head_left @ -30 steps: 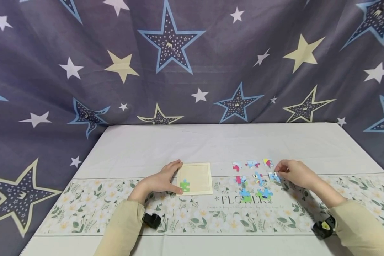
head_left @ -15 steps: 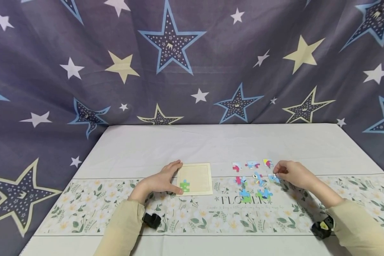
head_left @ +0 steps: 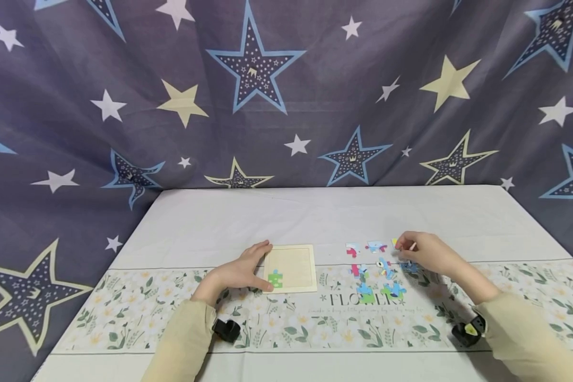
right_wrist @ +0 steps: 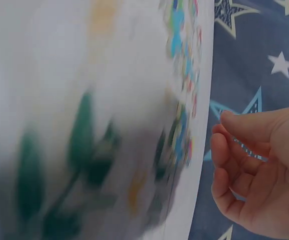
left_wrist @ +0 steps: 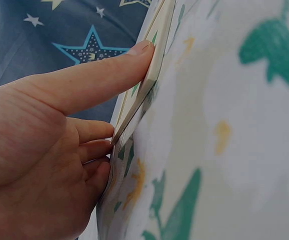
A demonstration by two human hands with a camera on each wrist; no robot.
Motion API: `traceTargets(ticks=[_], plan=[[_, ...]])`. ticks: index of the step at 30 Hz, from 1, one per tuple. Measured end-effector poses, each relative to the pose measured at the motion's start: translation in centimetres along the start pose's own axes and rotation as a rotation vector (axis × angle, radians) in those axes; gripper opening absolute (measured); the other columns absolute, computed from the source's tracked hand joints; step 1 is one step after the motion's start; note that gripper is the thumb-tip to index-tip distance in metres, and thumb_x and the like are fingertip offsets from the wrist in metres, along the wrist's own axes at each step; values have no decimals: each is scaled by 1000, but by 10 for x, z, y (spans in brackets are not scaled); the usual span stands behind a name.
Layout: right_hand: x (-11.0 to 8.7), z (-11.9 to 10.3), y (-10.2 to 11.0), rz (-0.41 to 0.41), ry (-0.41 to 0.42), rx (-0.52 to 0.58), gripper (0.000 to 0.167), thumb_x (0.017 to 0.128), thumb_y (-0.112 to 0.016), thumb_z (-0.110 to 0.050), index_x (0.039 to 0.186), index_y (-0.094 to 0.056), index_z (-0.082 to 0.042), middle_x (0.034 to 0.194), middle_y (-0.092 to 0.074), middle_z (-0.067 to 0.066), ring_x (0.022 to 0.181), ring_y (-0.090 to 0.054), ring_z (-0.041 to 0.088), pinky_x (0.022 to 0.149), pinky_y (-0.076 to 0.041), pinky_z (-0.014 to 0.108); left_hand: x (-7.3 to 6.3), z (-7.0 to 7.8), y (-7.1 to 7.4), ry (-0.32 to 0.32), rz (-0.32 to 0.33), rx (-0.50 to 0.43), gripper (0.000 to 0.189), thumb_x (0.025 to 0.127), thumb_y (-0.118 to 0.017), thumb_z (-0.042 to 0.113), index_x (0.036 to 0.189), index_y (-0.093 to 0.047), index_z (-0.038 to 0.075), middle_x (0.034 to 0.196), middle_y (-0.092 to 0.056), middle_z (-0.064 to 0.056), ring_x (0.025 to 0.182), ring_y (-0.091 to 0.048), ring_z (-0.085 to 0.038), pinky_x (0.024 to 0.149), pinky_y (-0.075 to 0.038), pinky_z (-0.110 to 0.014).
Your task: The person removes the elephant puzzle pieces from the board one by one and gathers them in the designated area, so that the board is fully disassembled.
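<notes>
A shallow wooden puzzle tray (head_left: 296,264) lies left of centre on the table. One green puzzle piece (head_left: 275,278) sits in its near left corner. My left hand (head_left: 239,271) holds the tray's left side, thumb (left_wrist: 129,57) on the near rim and fingers at the left edge. My right hand (head_left: 430,252) hovers over the far right of the loose pieces, its fingers loosely bent and nothing visible between them in the right wrist view. Its fingertips cover most of a yellow piece (head_left: 394,242). A blue piece (head_left: 409,267) lies below the hand in its shadow.
Several more loose pieces lie right of the tray, among them a pink-and-white one (head_left: 352,250), a blue-and-pink one (head_left: 376,246) and a blue-and-green one (head_left: 365,292). The flowered cloth (head_left: 315,329) covers the table. A starry curtain (head_left: 286,116) hangs behind.
My right hand has left the blue piece and moved up and left to the yellow piece. The blue piece stays on the table. The left hand and the tray have not moved.
</notes>
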State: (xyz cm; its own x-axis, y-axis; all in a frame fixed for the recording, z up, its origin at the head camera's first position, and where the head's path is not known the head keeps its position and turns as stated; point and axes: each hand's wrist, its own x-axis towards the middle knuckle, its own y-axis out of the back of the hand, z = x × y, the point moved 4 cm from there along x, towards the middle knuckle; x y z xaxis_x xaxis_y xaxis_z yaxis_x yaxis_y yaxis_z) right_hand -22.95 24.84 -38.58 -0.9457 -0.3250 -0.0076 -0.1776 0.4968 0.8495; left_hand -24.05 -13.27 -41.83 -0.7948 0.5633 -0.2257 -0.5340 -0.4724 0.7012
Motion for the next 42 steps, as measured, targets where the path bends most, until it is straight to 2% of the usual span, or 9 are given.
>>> traceTargets(ticks=[13,23,30,37,42], plan=[[34,-54,-30,-53,104,16,5,87,-60,-11,91,-62,-10,82,-61,-1,67,-52,10,58,-42,26,0,-1,0,8,-2,-4,100,71,-76,32,146,-16,6,153,-5,-11,140,-2,-31,108,-14,-54],[52,-98,-58,-98,155,56,9,85,-63,-12,94,-63,-9,81,-62,-2,55,-48,9,53,-41,25,0,0,0,17,-5,6,100,71,-76,32,146,-15,6,153,-4,-10,140,-1,-30,109,-13,-53],[60,-129,-74,-126,239,38,14,85,-62,-13,98,-64,-9,79,-61,-5,65,-56,6,56,-44,23,0,0,0,18,-9,-7,100,71,-76,31,146,-15,6,153,-4,-11,140,-1,-31,109,-13,-54],[70,-155,-92,-179,249,5,21,83,-65,-16,104,-65,-10,79,-62,-4,66,-55,8,61,-46,26,0,0,0,34,-9,-11,100,72,-76,32,146,-15,7,153,-4,-10,140,-1,-31,108,-15,-54],[75,-166,-104,-201,271,-36,26,81,-67,-18,106,-65,-12,79,-63,-5,69,-56,7,66,-46,27,-1,1,0,38,-13,-3,100,72,-76,35,147,-15,8,153,-3,-10,140,-1,-31,107,-16,-55]])
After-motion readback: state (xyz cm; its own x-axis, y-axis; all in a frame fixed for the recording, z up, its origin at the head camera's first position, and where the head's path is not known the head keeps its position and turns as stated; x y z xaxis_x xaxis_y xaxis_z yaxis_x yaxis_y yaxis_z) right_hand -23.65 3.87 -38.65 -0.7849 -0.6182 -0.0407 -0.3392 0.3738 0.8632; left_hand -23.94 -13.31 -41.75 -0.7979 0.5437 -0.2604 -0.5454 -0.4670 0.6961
